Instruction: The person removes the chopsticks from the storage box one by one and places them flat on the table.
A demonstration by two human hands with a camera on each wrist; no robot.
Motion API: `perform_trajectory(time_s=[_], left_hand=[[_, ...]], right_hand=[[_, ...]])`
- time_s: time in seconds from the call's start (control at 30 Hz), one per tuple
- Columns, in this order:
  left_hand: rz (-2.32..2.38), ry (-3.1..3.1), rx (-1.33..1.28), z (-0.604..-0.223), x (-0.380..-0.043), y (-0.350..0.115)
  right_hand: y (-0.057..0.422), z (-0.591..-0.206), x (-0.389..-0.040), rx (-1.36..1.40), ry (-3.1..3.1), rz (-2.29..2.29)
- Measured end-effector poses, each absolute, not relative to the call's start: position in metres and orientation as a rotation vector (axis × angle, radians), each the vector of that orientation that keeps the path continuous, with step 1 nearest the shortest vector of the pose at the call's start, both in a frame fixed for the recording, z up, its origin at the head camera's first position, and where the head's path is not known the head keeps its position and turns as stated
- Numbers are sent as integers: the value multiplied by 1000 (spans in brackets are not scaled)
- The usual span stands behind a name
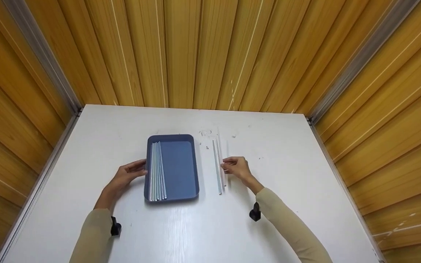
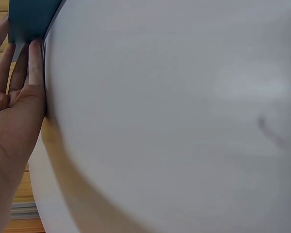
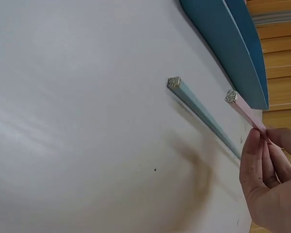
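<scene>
My right hand (image 1: 236, 167) pinches a pink chopstick (image 3: 246, 111) between thumb and fingertips, raised over the white table. Its patterned silver end (image 3: 231, 96) points toward the right wrist camera. Just left of it, a light blue chopstick (image 1: 216, 166) with a similar silver end lies on the table. On the left, straight fingers and thumb of my left hand (image 1: 122, 178) touch the outer wall of a blue tray (image 1: 196, 175). Several pale chopsticks (image 1: 156, 171) lie lengthwise in the tray, bunched along its left side.
Small dark specks (image 1: 206, 133) are scattered on the white table (image 1: 269, 146) behind the loose chopsticks. Yellow wood-look panels (image 1: 181, 54) stand behind the table and at both sides. A dark wrist device (image 1: 255, 212) hangs under the right sleeve.
</scene>
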State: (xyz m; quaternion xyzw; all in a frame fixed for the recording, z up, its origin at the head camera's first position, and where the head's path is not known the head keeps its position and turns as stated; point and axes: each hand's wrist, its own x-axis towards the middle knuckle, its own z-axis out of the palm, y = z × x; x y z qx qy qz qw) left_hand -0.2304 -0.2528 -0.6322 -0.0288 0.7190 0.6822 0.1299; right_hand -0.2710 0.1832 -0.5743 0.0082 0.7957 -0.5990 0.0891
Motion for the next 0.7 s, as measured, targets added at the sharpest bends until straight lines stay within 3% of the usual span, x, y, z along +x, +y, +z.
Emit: perform_trajectory(time_s=[0.7], left_hand=[[1990, 2094, -69, -633, -229, -253]], right_hand=[[199, -595, -265, 68, 2609, -1489]])
